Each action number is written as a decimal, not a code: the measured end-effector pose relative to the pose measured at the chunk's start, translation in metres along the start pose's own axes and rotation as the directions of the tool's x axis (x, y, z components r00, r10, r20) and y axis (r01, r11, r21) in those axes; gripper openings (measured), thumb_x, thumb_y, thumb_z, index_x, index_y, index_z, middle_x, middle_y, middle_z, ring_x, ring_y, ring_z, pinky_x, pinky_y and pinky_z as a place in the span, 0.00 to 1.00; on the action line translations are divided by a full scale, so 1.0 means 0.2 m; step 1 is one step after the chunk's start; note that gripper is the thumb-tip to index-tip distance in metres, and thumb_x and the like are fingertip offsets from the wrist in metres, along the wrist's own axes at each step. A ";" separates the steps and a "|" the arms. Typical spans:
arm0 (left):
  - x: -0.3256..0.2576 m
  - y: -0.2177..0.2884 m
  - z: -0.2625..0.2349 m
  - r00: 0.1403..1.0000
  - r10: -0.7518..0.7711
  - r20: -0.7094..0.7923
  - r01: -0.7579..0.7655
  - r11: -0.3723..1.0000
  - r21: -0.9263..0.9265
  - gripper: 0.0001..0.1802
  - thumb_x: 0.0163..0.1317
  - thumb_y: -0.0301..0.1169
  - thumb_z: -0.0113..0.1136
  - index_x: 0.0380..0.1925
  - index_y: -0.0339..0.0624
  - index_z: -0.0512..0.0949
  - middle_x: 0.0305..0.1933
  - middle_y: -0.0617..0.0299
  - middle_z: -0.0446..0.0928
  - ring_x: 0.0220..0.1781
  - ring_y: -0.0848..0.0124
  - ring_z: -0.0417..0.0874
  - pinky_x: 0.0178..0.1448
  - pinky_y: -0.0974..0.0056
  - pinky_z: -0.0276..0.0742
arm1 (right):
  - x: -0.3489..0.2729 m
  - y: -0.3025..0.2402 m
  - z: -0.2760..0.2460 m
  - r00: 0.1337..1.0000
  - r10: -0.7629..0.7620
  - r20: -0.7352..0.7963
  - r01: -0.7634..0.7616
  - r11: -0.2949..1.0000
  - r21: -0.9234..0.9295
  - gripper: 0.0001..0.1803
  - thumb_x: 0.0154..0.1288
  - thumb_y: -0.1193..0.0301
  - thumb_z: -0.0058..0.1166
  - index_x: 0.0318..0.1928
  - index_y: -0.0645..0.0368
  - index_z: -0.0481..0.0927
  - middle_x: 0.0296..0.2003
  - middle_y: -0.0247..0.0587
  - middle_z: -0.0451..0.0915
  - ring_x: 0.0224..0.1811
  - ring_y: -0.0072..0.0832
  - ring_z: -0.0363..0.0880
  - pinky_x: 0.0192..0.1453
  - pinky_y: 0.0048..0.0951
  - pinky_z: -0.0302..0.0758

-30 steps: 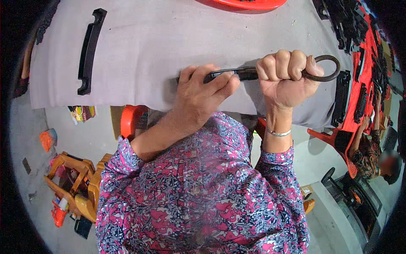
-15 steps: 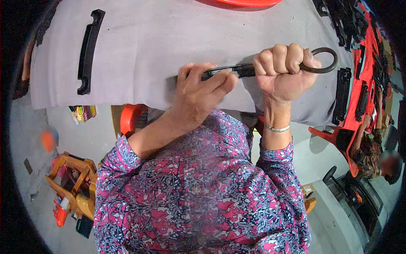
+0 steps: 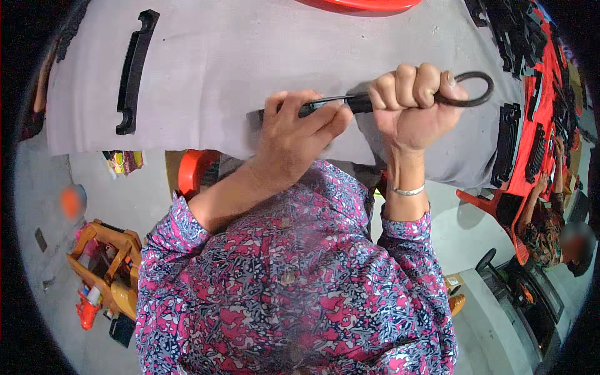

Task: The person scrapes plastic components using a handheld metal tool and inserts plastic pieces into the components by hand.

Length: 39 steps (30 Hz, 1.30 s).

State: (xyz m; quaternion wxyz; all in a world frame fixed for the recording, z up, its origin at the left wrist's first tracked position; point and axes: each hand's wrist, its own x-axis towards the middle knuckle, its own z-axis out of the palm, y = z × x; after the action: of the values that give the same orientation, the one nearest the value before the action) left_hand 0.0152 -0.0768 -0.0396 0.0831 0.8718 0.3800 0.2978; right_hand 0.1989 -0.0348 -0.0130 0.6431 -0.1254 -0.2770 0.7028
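Observation:
My right hand (image 3: 417, 103) is closed in a fist around the handle of a pair of dark scissors (image 3: 478, 100); one big loop sticks out past the thumb. The scissors' blades point left and reach my left hand (image 3: 292, 134). Its fingers are closed on a dark, narrow plastic part (image 3: 305, 109), mostly hidden by the fingers. The blades meet the part between thumb and fingertips; whether they touch its edge I cannot tell. On the left of the grey-covered table (image 3: 212, 62) lies a long black plastic strip (image 3: 132, 75) with notched ends.
A red basin rim (image 3: 362, 6) shows at the far edge. Several black strips (image 3: 507, 144) lie at the right, near a red cloth (image 3: 524, 169). A person (image 3: 544, 215) works beyond it. A wooden stool (image 3: 106, 256) stands lower left, and a red chair (image 3: 190, 175) is below the table edge.
Both hands keep their hold, with the right fist and the scissors shifted very slightly left. The whole view has moved a little.

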 end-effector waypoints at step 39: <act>0.23 -0.25 -0.06 0.997 -0.072 -0.014 0.070 0.990 -0.122 0.24 0.55 0.22 0.60 0.55 0.41 0.76 0.44 0.55 0.79 0.46 0.59 0.81 0.53 0.58 0.73 | -0.39 -0.01 0.14 0.770 0.309 -0.558 -0.635 0.444 -0.632 0.31 0.76 0.52 0.39 0.27 0.66 0.82 0.18 0.32 0.76 0.19 0.17 0.69 0.22 0.24 0.61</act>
State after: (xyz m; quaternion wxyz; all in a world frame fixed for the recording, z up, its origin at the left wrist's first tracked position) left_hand 0.0019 -0.0104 -0.0273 0.1431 0.8481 0.3927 0.3255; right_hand 0.1968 -0.1164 -0.0024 0.3287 -0.5976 -0.3881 0.6199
